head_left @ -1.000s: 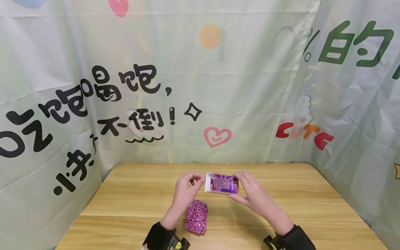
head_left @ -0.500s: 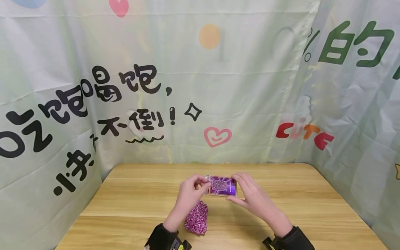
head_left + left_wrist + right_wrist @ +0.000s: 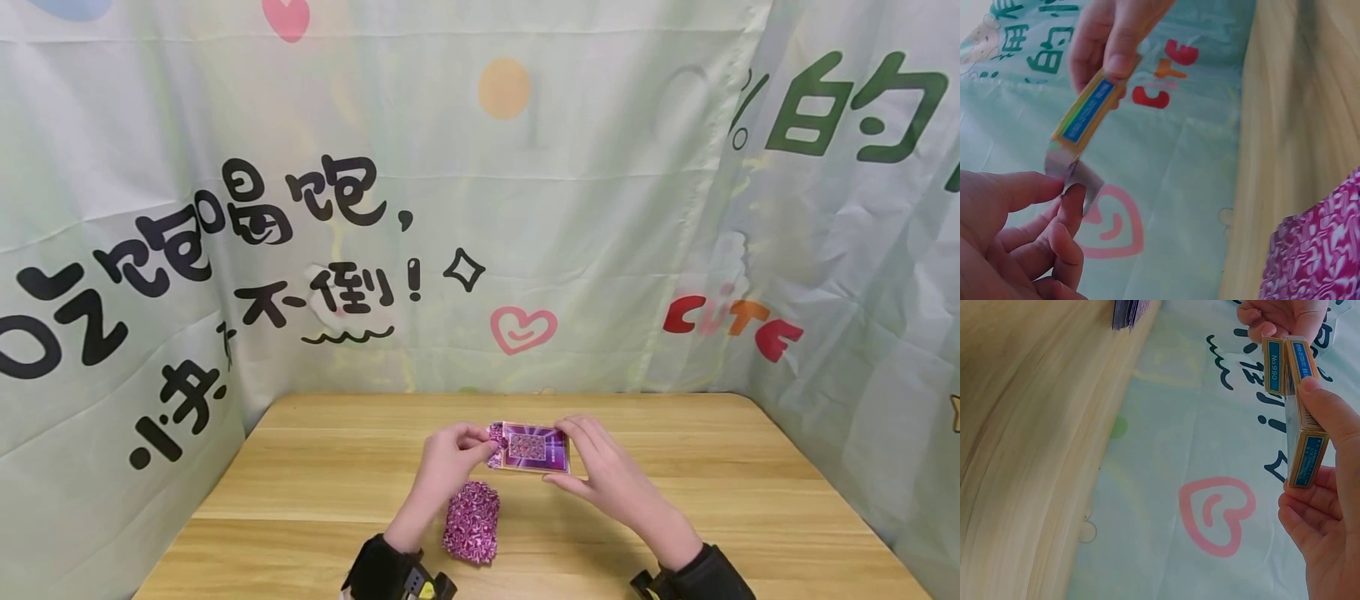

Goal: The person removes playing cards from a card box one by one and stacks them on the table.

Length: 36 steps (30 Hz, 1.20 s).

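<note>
A purple playing-card box (image 3: 536,447) with gold edging is held up above the table, its open end to the left. My right hand (image 3: 611,462) grips the other end between thumb and fingers. In the right wrist view, a small end flap (image 3: 1274,365) marked No.990 stands out from the box. My left hand (image 3: 450,458) pinches the flap at the open end; the left wrist view shows thumb and finger at this pale flap (image 3: 1088,184). A deck of magenta-and-white patterned playing cards (image 3: 472,523) lies stacked on the table, just below the left hand.
The wooden table (image 3: 337,467) reaches back to a pale printed curtain (image 3: 600,250), which also hangs along both sides. Black wrist straps (image 3: 386,575) with small devices sit on both forearms.
My left hand went right onto the box's open end, then back left, and a magenta patterned flap now shows there instead of the white one. The right hand and the deck have hardly moved.
</note>
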Motion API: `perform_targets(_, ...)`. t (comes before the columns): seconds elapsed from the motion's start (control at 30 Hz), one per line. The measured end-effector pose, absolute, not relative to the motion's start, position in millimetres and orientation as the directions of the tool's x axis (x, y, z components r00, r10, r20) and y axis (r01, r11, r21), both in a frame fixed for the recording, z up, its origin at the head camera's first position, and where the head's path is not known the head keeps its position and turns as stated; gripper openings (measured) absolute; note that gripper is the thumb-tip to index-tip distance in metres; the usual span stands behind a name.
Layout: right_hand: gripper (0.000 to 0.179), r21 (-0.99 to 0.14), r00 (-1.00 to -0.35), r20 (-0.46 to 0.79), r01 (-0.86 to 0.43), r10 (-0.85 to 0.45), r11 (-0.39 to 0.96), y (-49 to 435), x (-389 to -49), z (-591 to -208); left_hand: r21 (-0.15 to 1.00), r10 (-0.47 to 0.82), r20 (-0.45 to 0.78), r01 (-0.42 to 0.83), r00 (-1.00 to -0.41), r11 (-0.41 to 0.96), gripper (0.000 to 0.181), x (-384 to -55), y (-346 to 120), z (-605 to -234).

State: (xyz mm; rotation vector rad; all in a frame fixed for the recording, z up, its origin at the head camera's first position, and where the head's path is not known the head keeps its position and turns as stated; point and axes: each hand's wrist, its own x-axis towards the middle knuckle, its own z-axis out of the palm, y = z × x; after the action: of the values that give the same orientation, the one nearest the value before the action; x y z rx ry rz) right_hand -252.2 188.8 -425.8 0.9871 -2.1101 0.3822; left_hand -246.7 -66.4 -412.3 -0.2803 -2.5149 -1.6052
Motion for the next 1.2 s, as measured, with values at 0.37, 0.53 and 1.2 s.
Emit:
perform_targets(0.37, 0.074, 0.043, -0.417, 0.758, -0.735, -0.501, 0.676, 196, -252, -419, 0.950, -0.089, 0.188, 0.158, -0.978, 0.270, 0.019, -255, -98, -396)
perform_targets(0.53, 0.072, 0.042, -0.420, 0.759, -0.731, -0.498, 0.681, 198, -252, -419, 0.964, -0.127, 0.188, 0.159, -0.974, 0.212, 0.017, -256, -105, -389)
perform_targets(1.2, 0.068, 0.031, -0.416, 0.773, -0.729, -0.479, 0.683, 200, -257, -422, 0.771, 0.217, -0.029, 0.116, -0.976, 0.626, 0.013, -265, -91, -455)
